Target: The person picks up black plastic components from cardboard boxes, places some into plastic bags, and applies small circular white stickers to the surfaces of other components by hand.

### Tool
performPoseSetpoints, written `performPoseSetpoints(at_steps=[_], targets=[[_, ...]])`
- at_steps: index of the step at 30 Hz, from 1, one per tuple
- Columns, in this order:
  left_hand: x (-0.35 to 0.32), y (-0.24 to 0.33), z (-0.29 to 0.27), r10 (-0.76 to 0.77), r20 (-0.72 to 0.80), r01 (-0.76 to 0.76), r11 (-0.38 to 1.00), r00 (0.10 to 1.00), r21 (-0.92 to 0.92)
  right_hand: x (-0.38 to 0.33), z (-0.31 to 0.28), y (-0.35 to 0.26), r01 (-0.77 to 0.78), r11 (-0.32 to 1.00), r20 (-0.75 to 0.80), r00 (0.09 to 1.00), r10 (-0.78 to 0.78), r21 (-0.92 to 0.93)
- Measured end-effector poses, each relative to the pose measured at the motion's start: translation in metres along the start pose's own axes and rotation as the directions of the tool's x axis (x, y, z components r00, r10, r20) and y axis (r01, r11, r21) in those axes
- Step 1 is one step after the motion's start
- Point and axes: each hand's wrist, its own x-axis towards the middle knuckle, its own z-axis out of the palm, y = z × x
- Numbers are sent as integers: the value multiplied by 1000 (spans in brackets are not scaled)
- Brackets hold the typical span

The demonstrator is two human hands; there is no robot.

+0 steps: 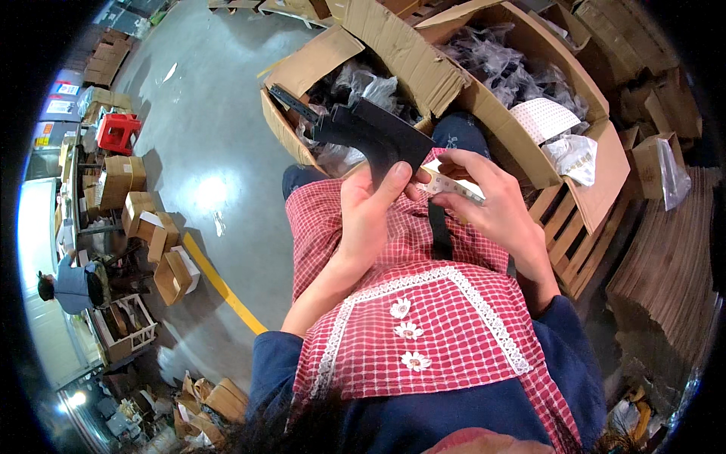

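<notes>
My left hand (pixel 366 212) is closed on a black curved plastic part (pixel 376 138), its thumb along the narrow lower end. The part's wide end reaches up over an open carton. My right hand (pixel 495 200) pinches a pale strip of small stickers (pixel 458 189) between thumb and fingers. One end of the strip comes close to the left fingertips, and whether it touches the black part cannot be made out. Both hands are above my lap, over a red checked apron (pixel 408 325). A dark strap-like piece (pixel 439 231) shows below the strip.
Ahead stands an open carton (pixel 287 136) of bagged parts, with a larger carton (pixel 484 106) of clear-bagged parts to its right, by a wooden pallet (pixel 575 242). Flattened cardboard (pixel 665 272) is stacked at far right. A red stool (pixel 119 133) and a person (pixel 76 286) are at left.
</notes>
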Motion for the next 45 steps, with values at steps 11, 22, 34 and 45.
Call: performPoseSetpoints(at_steps=[11,22,34,45], targets=[[4,5,-11,-128,-114,102,972,985,-213,-5,2,-4,-385,764,205,923,327,518],[1,15,-18,-108,11,108,987,994,-122,-9,5,-3,-175,946,41,985,170,274],[4,1,-22,-112,-69,103,986,991,-129,-9,8,4,-461,664,318,887,334,589],[7,-12,-23,-189,-68,180,976,980,-125,-18,24,22,-411,726,223,911,347,551]])
